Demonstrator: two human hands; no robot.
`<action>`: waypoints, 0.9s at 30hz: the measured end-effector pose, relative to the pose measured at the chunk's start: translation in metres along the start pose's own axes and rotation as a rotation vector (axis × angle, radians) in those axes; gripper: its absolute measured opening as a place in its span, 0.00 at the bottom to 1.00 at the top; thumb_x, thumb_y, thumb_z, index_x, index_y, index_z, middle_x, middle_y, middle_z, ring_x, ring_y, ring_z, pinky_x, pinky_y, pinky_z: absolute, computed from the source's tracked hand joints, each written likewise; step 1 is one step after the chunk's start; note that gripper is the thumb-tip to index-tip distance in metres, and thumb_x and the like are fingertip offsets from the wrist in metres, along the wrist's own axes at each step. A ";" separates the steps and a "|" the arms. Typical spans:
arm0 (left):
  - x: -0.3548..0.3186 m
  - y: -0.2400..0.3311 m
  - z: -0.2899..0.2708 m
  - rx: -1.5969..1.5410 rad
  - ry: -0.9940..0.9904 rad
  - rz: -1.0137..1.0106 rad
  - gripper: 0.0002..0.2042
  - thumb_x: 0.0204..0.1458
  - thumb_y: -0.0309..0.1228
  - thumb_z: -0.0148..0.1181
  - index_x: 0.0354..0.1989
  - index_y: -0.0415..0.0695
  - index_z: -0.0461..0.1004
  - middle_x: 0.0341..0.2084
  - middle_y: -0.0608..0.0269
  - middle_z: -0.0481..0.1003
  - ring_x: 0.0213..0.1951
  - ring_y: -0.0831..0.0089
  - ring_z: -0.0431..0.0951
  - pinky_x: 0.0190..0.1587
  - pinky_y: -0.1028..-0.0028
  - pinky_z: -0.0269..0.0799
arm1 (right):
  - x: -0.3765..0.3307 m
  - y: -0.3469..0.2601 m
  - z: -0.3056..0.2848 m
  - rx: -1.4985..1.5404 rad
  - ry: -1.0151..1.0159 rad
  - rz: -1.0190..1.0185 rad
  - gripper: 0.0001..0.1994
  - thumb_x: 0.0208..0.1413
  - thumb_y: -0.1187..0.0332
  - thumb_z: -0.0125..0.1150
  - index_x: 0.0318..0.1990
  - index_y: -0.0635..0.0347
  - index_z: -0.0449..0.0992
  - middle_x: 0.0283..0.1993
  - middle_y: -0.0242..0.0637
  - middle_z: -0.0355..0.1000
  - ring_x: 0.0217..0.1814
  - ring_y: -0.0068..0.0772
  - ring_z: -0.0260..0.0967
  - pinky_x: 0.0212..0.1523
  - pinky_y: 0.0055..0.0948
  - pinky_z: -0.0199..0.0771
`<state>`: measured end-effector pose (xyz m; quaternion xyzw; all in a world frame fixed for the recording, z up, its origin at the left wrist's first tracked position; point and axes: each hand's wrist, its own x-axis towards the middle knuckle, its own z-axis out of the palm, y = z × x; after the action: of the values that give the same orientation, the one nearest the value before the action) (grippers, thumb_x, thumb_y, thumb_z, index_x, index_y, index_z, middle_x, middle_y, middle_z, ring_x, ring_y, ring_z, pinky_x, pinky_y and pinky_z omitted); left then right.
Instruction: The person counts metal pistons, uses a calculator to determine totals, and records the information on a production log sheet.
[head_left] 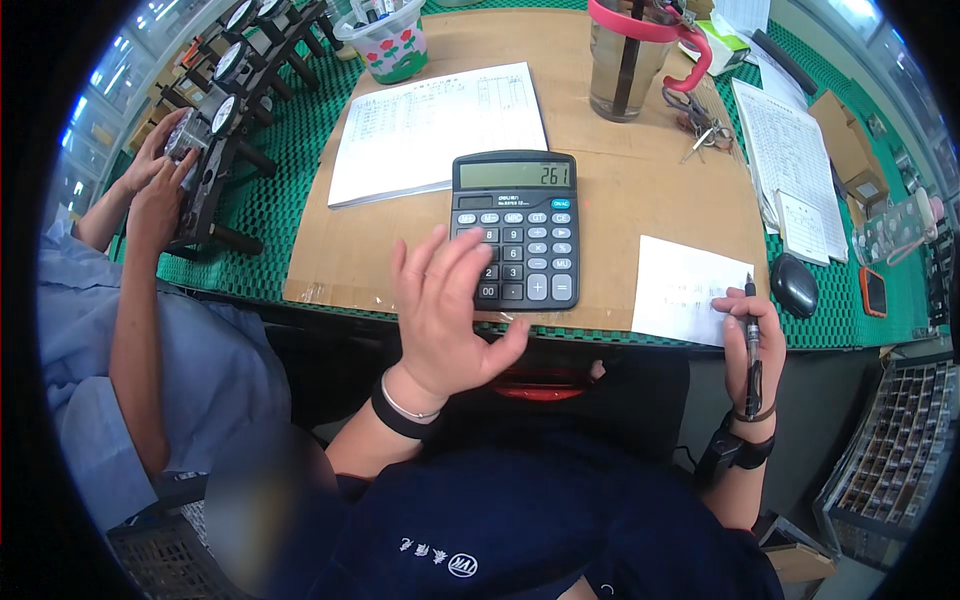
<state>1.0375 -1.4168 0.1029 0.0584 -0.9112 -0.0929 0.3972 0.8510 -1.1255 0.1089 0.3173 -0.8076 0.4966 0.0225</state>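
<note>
My left hand [440, 300] is spread over the left keys of a black desk calculator [540, 262], whose display is lit with digits. Its fingers lie apart with nothing in them; whether a fingertip presses a key I cannot tell. At the right, a black pen [752, 350] stands nearly upright in my right hand [756, 335], held between thumb and fingers. That hand rests at the right edge of a small white paper [680, 285] with faint handwriting. Beyond the calculator lies a stack of printed form sheets [430, 140] on the brown cardboard [600, 200].
A pink-handled cup [625, 75], keys [705, 130] and a flowered pen tub [395, 45] stand farther back. A black computer mouse [794, 285], paper sheets [785, 150] and an orange-edged phone [873, 292] lie right. At left, a co-worker's hands [160, 180] work at a row of dial gauges [225, 115].
</note>
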 end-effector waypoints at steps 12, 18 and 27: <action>-0.002 -0.010 -0.003 -0.027 -0.063 -0.035 0.43 0.39 0.50 0.74 0.62 0.43 0.62 0.62 0.51 0.65 0.66 0.46 0.59 0.69 0.41 0.42 | 0.000 -0.003 0.001 -0.006 -0.001 0.008 0.05 0.55 0.80 0.55 0.39 0.62 0.72 0.42 0.40 0.79 0.59 0.45 0.73 0.62 0.40 0.67; -0.002 -0.010 -0.001 -0.023 -0.062 -0.034 0.43 0.38 0.47 0.75 0.62 0.43 0.61 0.62 0.52 0.65 0.66 0.46 0.59 0.69 0.41 0.43 | -0.001 -0.002 0.002 -0.006 0.017 0.017 0.05 0.55 0.80 0.56 0.38 0.61 0.72 0.42 0.40 0.79 0.59 0.45 0.73 0.61 0.39 0.68; 0.021 0.008 0.001 -0.006 -0.127 -0.069 0.45 0.39 0.42 0.74 0.66 0.39 0.57 0.63 0.49 0.65 0.67 0.39 0.57 0.68 0.38 0.42 | 0.001 0.001 0.001 -0.059 0.017 -0.037 0.06 0.54 0.80 0.57 0.38 0.61 0.72 0.41 0.40 0.80 0.57 0.44 0.75 0.59 0.38 0.70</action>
<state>1.0224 -1.4129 0.1193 0.0828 -0.9316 -0.1129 0.3355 0.8499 -1.1263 0.1075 0.3268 -0.8157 0.4749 0.0479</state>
